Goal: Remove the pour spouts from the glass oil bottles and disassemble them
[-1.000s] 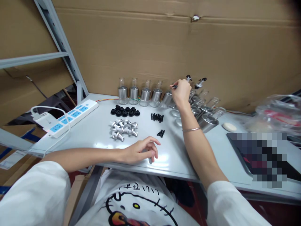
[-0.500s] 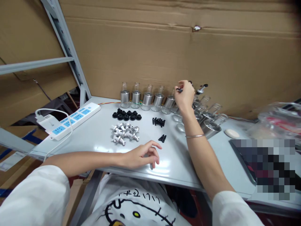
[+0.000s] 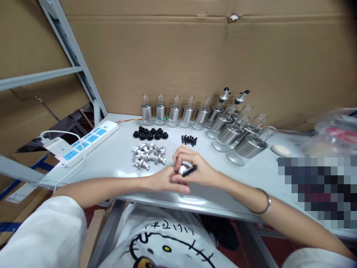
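Observation:
Above the table's front edge my two hands meet around a silver bottle pourer [image 3: 183, 169] with a black flip cap. My right hand [image 3: 199, 169] pinches it from the right. From the left, my left hand [image 3: 161, 179] closes against its lower part, which the fingers mostly hide. Just beyond the hands lies a small group of black flip caps [image 3: 189, 140]. Silver pourer spouts [image 3: 149, 154] are heaped to the left, with black rubber stoppers [image 3: 150, 134] behind them. At the back right, two assembled pourers [image 3: 241, 96] stand in bottles.
Glass bottles with steel sleeves [image 3: 174, 112] line the back of the table, and more [image 3: 247, 149] crowd the right. A white power strip [image 3: 89, 143] lies at left. A white oval object [image 3: 280, 150], a clear plastic bag [image 3: 334, 134] and a blurred-out patch are at right. Cardboard [image 3: 167, 48] walls the back.
My right hand has come from the bottles at the back down to my left hand, bringing the pourer. My left hand, formerly loosely curled and apart, now closes against it.

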`<action>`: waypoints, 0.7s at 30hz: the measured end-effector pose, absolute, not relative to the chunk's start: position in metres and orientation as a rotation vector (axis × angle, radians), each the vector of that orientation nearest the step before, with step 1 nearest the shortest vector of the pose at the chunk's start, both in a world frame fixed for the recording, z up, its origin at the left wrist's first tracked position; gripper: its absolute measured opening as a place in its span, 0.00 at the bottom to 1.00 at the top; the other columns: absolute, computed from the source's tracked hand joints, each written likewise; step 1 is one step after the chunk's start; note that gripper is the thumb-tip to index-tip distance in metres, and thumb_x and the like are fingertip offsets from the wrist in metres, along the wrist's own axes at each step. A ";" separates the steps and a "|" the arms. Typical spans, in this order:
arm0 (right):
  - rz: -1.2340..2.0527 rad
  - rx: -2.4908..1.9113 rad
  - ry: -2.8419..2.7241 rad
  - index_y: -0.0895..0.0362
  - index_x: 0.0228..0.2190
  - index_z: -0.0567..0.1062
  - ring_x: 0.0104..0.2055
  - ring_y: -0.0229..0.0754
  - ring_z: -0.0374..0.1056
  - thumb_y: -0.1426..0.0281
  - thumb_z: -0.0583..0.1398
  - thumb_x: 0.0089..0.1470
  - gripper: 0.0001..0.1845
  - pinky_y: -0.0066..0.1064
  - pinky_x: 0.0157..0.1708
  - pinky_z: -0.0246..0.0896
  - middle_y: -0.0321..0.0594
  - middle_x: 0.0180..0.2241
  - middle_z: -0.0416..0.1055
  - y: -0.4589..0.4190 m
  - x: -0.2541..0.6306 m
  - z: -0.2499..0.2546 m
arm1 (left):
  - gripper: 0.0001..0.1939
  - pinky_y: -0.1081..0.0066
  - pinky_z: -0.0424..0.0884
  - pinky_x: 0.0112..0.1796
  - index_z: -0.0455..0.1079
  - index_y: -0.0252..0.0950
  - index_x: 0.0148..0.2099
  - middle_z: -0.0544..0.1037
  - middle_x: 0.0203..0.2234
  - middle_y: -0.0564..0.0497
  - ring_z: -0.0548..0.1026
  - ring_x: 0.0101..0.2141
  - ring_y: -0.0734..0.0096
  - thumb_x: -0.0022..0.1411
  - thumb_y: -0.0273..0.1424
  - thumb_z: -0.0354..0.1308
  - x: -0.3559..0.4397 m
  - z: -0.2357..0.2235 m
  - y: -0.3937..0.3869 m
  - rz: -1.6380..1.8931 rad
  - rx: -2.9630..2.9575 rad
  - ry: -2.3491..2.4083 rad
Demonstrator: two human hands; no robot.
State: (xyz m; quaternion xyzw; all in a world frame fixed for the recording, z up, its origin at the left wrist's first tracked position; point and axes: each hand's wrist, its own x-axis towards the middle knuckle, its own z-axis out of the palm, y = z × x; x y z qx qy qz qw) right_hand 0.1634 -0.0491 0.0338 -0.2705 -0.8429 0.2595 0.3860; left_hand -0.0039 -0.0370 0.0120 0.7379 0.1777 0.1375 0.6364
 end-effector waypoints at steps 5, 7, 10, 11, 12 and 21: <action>0.843 -0.590 -2.205 0.57 0.21 0.74 0.43 0.43 0.62 0.61 0.71 0.41 0.15 0.38 0.45 0.59 0.40 0.37 0.70 -0.043 0.165 0.036 | 0.19 0.68 0.69 0.31 0.67 0.32 0.31 0.72 0.26 0.51 0.70 0.29 0.69 0.48 0.43 0.66 -0.003 0.009 -0.037 0.333 1.742 0.462; 0.854 -0.580 -2.216 0.57 0.21 0.74 0.44 0.43 0.63 0.60 0.71 0.41 0.15 0.38 0.45 0.59 0.41 0.38 0.69 -0.046 0.164 0.035 | 0.19 0.69 0.69 0.30 0.66 0.33 0.33 0.72 0.26 0.52 0.71 0.29 0.70 0.47 0.41 0.67 -0.001 0.007 -0.038 0.394 1.692 0.449; 0.811 -0.665 -2.150 0.56 0.30 0.73 0.41 0.42 0.65 0.57 0.68 0.44 0.18 0.35 0.41 0.62 0.41 0.38 0.69 -0.050 0.163 0.030 | 0.20 0.71 0.69 0.25 0.62 0.34 0.36 0.69 0.21 0.57 0.70 0.23 0.73 0.48 0.39 0.67 0.000 0.006 -0.041 0.415 1.577 0.481; 0.761 -0.715 -2.128 0.56 0.34 0.72 0.39 0.41 0.66 0.55 0.67 0.44 0.21 0.34 0.38 0.62 0.41 0.38 0.69 -0.051 0.163 0.028 | 0.20 0.71 0.68 0.24 0.61 0.35 0.36 0.68 0.19 0.58 0.69 0.20 0.74 0.49 0.39 0.66 0.000 0.006 -0.041 0.393 1.545 0.478; 0.679 -0.757 -2.120 0.56 0.37 0.70 0.36 0.41 0.65 0.52 0.67 0.43 0.25 0.32 0.35 0.61 0.40 0.36 0.69 -0.051 0.164 0.027 | 0.20 0.72 0.67 0.23 0.60 0.35 0.35 0.67 0.18 0.60 0.69 0.19 0.75 0.49 0.38 0.66 0.000 0.006 -0.042 0.370 1.521 0.467; 0.040 -0.726 -2.266 0.55 0.20 0.58 0.17 0.31 0.52 0.40 0.56 0.48 0.31 0.28 0.24 0.46 0.28 0.16 0.59 -0.048 0.166 0.026 | 0.23 0.74 0.60 0.22 0.59 0.34 0.25 0.65 0.17 0.57 0.64 0.21 0.77 0.46 0.44 0.67 -0.002 0.007 -0.039 0.316 1.708 0.403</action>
